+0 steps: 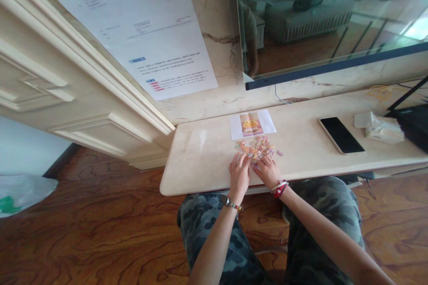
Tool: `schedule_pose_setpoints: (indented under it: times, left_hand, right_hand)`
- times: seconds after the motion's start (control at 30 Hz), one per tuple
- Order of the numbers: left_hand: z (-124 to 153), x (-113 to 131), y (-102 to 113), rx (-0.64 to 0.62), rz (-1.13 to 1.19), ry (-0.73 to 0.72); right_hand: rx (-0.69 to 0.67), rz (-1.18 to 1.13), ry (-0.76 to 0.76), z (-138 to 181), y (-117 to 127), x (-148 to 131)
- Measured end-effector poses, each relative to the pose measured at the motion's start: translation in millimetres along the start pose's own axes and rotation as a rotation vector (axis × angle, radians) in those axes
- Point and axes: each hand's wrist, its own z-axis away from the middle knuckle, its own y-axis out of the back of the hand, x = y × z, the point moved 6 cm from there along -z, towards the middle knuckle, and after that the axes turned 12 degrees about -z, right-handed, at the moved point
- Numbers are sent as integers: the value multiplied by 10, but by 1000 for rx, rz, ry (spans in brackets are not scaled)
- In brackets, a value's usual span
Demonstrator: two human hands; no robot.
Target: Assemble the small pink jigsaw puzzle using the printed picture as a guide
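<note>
Marbled wall (217, 18) — cream panelling (83, 84) — brown wood floor (110, 231)

The worktop (197, 156) lies free left of the picture sheet (253, 125); small pieces (264, 144) obstruct its near side, a phone (341, 135) farther right.

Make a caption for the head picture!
Left hand and right hand at a pile of colorful pieces near a printed picture.

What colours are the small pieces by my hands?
The small pieces look mostly pink and yellow-orange, shown in the head view.
</note>
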Motion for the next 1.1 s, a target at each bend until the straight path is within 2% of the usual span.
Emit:
schedule_pose_setpoints:
  times: [0.13, 0.3, 0.47, 0.6, 0.87, 1.1]
  left_hand:
    - [38, -21, -56, -49, -26, -40]
    - [86, -28, -126, -92, -37, -7]
    - [137, -34, -127, -74, -30, 40]
    - [193, -12, -77, -29, -22, 10]
    - [246, 91, -83, 32, 35, -27]
    - [337, 151, -88, 46, 65, -29]
  right_hand:
    - [41, 22, 22, 23, 35, 89]
    - [42, -34, 57, 109, 96, 210]
    - [19, 13, 23, 101, 33, 123]
    - [53, 31, -26, 85, 24, 95]
    - [-48, -23, -64, 135, 42, 292]
    - [-140, -7, -81, 59, 18, 258]
